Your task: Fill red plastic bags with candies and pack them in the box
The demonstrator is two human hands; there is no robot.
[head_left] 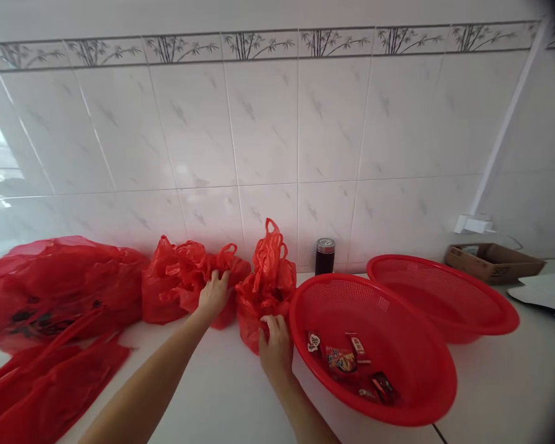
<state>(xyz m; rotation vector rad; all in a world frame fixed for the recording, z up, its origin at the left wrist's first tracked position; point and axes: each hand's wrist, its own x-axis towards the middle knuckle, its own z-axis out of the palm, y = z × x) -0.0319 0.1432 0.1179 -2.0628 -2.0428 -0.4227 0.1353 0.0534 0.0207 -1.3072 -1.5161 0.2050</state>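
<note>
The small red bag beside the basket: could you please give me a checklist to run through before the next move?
1. Right hand on the small red bag: fingers curl on its lower side. Ok.
2. Left hand lies on the crumpled red bag next to it; whether it grips firmly: cannot tell.
3. Small red bag's handles stand bunched at the top; whether knotted: cannot tell.
4. Near basket has bare mesh beside the snack packets. Ok.
5. Dark jar stands upright by the wall, apart from both hands. Ok.
</note>
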